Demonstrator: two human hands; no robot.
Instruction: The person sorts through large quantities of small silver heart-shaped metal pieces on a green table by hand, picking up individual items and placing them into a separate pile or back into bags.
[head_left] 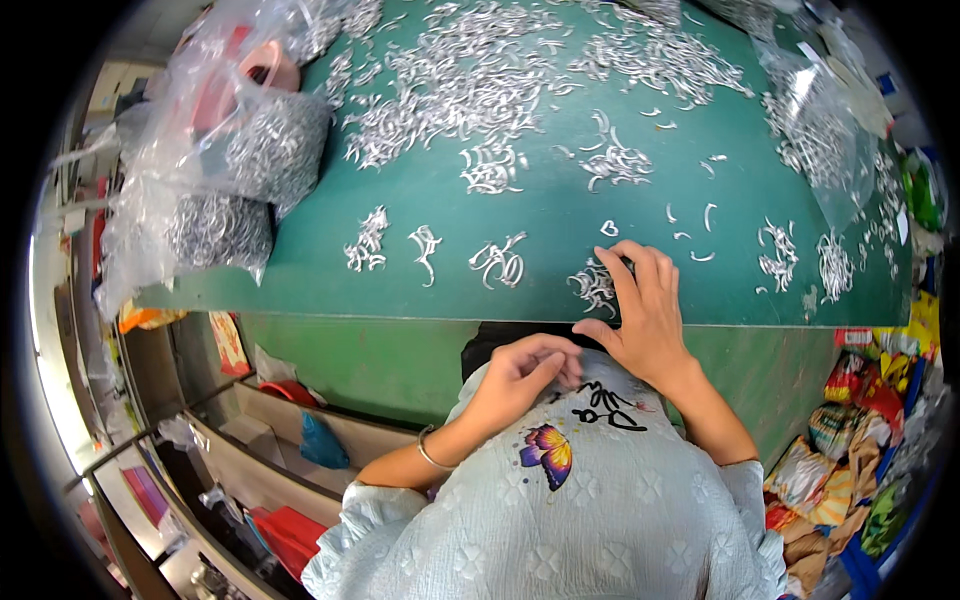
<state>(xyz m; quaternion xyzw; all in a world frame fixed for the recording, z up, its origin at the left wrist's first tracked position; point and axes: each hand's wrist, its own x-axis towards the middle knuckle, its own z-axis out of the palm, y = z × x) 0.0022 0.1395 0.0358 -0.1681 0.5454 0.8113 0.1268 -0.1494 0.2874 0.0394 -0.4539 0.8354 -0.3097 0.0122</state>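
Small curved silver metal pieces lie in piles on the green table. At the front edge, my right hand (pixel 645 310) reaches over a small pile of them (pixel 592 286), index finger against the pile and thumb spread apart; nothing shows held in it. My left hand (pixel 530 372) is in front of the table edge, close to my body, with fingers curled in and slightly blurred. What they hold, if anything, is hidden. Just beyond my right hand lies a heart-shaped piece (pixel 608 228). Further small clusters (pixel 497 262) sit to the left along the front.
A large heap of silver pieces (pixel 460 80) covers the far table. Clear plastic bags full of pieces stand at left (pixel 275 145) and right (pixel 815 130). Below left is a wooden shelf compartment (pixel 270 430) with a blue bag. Colourful packets (pixel 850 430) are stacked at lower right.
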